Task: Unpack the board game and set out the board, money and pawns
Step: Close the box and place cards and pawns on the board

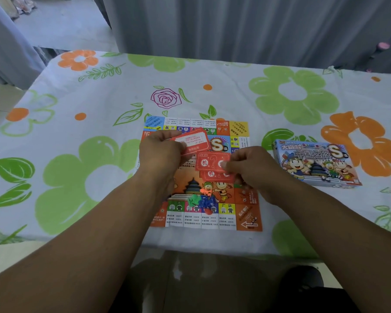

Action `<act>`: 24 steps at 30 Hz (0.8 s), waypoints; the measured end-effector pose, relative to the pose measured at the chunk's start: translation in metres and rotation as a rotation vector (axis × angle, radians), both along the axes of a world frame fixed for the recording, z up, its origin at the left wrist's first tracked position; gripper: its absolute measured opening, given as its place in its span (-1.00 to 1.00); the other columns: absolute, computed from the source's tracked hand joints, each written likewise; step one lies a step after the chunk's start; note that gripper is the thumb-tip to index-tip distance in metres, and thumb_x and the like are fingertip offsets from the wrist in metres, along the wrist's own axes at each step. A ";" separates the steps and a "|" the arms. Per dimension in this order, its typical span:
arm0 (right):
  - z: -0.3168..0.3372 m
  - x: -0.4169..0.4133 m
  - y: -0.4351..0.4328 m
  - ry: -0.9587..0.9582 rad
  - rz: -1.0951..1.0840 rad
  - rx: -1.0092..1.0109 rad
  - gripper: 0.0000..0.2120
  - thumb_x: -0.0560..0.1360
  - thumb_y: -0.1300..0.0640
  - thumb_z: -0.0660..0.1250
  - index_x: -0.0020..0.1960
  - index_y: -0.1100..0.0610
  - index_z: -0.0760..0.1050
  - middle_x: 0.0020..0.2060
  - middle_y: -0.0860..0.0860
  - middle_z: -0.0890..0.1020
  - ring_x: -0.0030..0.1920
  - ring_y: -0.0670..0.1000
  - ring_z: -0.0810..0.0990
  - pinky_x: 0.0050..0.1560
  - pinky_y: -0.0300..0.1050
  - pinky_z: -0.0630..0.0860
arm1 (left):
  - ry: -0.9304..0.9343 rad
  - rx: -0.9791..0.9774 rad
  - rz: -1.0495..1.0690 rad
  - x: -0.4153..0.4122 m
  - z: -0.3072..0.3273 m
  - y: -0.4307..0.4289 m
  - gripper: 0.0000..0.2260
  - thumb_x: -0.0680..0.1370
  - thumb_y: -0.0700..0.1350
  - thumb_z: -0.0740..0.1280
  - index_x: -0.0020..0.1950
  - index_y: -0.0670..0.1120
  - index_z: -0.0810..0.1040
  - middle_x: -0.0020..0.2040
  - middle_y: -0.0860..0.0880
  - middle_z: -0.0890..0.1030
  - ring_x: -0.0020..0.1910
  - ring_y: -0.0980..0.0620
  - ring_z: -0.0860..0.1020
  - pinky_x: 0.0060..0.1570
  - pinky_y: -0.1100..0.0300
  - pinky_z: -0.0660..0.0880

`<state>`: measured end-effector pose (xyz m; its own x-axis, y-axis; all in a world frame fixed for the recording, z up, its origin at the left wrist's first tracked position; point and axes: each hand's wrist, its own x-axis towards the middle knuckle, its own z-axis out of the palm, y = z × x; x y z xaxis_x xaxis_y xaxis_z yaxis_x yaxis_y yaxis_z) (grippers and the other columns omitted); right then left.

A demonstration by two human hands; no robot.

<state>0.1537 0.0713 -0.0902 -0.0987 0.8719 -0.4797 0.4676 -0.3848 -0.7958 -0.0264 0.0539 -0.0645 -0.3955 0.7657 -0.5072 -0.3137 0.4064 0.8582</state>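
The paper game board (239,213) lies unfolded on the table in front of me. My left hand (160,154) holds a red card (195,141) with its printed text side up, above the board's upper left. My right hand (251,168) pinches a red question-mark card (209,162) by its right end; a second red card (215,176) shows just under it. A small heap of plastic pawns (201,201), green, blue and orange, sits on the board's lower middle. The game box (314,164) rests to the right of the board.
A flowered cloth (88,123) covers the table, whose near edge runs just below the board. Grey curtains (235,26) hang behind the far edge. My lap and a dark shape lie below the table.
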 end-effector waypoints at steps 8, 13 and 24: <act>-0.012 0.009 0.000 -0.245 -0.010 0.034 -0.78 0.49 0.06 0.50 0.02 0.14 0.53 -0.05 0.03 0.64 -0.12 -0.02 0.64 -0.16 -0.05 0.63 | 0.035 -0.002 -0.011 0.000 0.000 0.000 -0.74 0.49 -0.43 0.38 0.01 -0.09 0.56 -0.09 -0.10 0.65 -0.21 -0.04 0.69 -0.24 0.14 0.64; -0.009 0.000 -0.003 -0.172 0.122 0.428 -0.61 0.50 0.19 0.46 0.24 -0.12 0.48 0.07 -0.04 0.44 0.00 -0.07 0.58 -0.16 -0.04 0.66 | 0.030 -0.009 -0.053 0.003 -0.001 0.001 -0.68 0.44 -0.45 0.43 0.05 -0.10 0.57 -0.03 -0.13 0.65 -0.22 -0.05 0.69 -0.33 0.19 0.60; -0.002 -0.002 -0.011 -0.007 0.313 0.577 -0.89 0.52 0.17 0.44 -0.04 -0.03 0.68 -0.02 -0.10 0.55 -0.18 -0.15 0.52 -0.14 -0.23 0.48 | -0.014 0.011 -0.001 0.004 -0.001 0.001 -0.84 0.56 -0.38 0.31 0.10 -0.21 0.56 -0.07 -0.17 0.66 -0.20 -0.04 0.68 -0.29 0.19 0.64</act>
<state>0.1520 0.0605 -0.0926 -0.3880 0.9200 0.0548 0.4941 0.2578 -0.8303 -0.0226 0.0553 -0.0655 -0.3879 0.7718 -0.5038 -0.3252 0.3968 0.8584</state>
